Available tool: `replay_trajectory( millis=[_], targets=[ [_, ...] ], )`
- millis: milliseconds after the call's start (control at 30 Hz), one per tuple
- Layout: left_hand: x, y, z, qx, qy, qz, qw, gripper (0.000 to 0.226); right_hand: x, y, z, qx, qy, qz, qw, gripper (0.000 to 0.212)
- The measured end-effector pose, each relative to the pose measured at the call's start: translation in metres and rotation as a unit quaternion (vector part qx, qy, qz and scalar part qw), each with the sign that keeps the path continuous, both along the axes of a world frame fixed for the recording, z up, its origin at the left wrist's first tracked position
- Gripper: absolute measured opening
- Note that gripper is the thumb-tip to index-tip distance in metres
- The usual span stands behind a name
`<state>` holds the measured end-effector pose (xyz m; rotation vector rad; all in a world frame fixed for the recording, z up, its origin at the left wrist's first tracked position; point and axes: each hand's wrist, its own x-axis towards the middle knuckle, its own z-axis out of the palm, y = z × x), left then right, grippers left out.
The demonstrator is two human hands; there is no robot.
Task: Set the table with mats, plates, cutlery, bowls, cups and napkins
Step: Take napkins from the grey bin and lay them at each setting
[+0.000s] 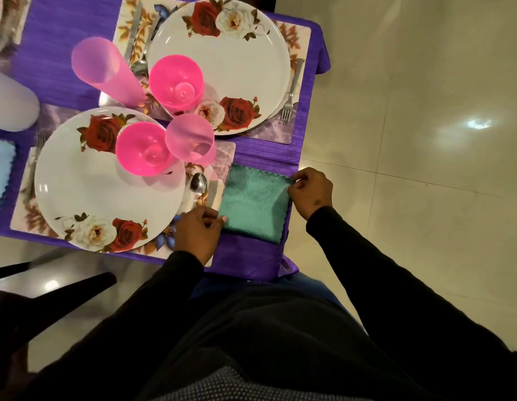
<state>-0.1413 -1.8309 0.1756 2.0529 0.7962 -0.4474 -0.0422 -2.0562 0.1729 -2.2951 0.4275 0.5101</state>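
The left hand (197,232) pinches the near left corner of a folded green napkin (255,204) between thumb and curled fingers. The right hand (310,193) pinches the napkin's far right corner the same way, fingers bent around the cloth edge. Both arms wear black sleeves.

The napkin lies flat on a purple tablecloth (268,156) at the table's near right corner, just right of a floral mat (30,218). Its right edge lies near the table's edge.

On that mat sits a white plate (106,192) printed with red and white roses. A bright pink bowl (145,150) stands on the plate's far side, and a paler pink cup (190,140) stands beside the bowl, to its right. A spoon (198,185) lies between the plate and the napkin, on the mat.

Further back is a second mat (299,39) with a second rose plate (222,62). A second pink bowl (176,82) stands on its near left rim, with a tall pale pink cup (106,69) to the left. A fork (290,96) lies right of this plate, and a knife (134,33) lies on its left.

A pale blue napkin (1,172) shows at the left edge of the view. A dark chair (48,290) stands at lower left, on a glossy pale tiled floor (410,140).
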Motion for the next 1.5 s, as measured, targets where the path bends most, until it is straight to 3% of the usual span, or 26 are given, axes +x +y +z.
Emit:
replay_trajectory(
  millis=[67,200,367,467,667,800,1200,1400,1500],
  targets=[
    [0.000,0.000,-0.002,-0.027,0.019,0.011,0.999,0.015,0.002,0.001,0.001,-0.007,0.001,-0.005,1.000,0.017],
    [-0.002,0.006,-0.002,0.005,0.033,-0.037,0.999,0.024,0.005,0.003,0.000,-0.005,0.010,-0.020,1.000,0.019],
    [-0.004,0.009,-0.002,-0.069,0.060,-0.005,0.996,0.018,0.000,0.005,0.005,0.026,0.003,-0.049,0.998,0.018],
    [-0.005,0.010,0.001,-0.118,0.063,0.041,0.990,0.012,-0.016,0.006,0.012,0.038,-0.006,-0.070,0.997,0.030],
    [-0.006,0.013,0.001,-0.182,0.083,0.082,0.976,0.014,-0.053,0.010,0.013,-0.028,0.088,0.101,0.991,0.025],
    [-0.004,0.014,0.000,-0.181,0.079,0.074,0.977,0.018,-0.065,0.019,0.013,-0.043,0.100,0.126,0.986,0.020],
    [0.000,0.016,0.006,-0.160,0.064,0.033,0.984,0.016,-0.089,0.024,0.016,-0.080,0.107,0.075,0.988,0.013],
    [-0.001,0.017,0.008,-0.150,0.069,0.003,0.986,0.018,-0.100,0.030,0.018,-0.072,0.101,0.040,0.991,0.029],
    [-0.005,0.021,0.008,-0.159,0.086,-0.011,0.984,0.015,-0.105,0.030,0.018,-0.078,0.118,0.037,0.989,0.025]
  ],
)
